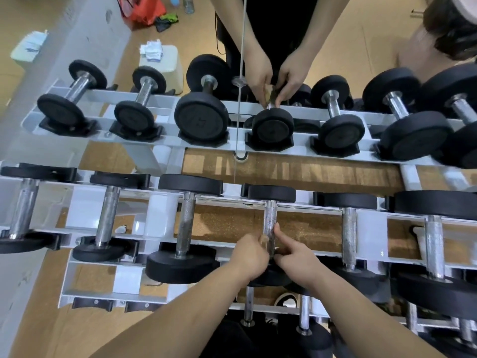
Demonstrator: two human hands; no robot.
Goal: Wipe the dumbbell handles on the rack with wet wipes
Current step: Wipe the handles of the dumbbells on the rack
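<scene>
Item: white steel rack (87,210), two tiers in view, standing against a wall mirror (361,34) that repeats the whole row. Floor (309,228), cork-brown, showing through the frame. Stock: black-headed dumbbells with knurled chrome grips, lying crosswise in black cradles along the upper tier; a larger one (184,223) sits just left of centre, another (349,228) to the right. Task piece: centre dumbbell (271,193) on that upper tier, its handle (269,218) upright in the picture, near head hidden below the wrists. Left hand (251,257): fingers curled round the lower part of the handle. Right hand (296,257): index finger laid straight up along the handle's right side, thumb pressed at its base, remaining fingers tucked under. Wet wipe (264,240): probably the pale, blurred patch under the left fingertips, against the chrome. Reflected extra: red bag (144,9) on the floor
</scene>
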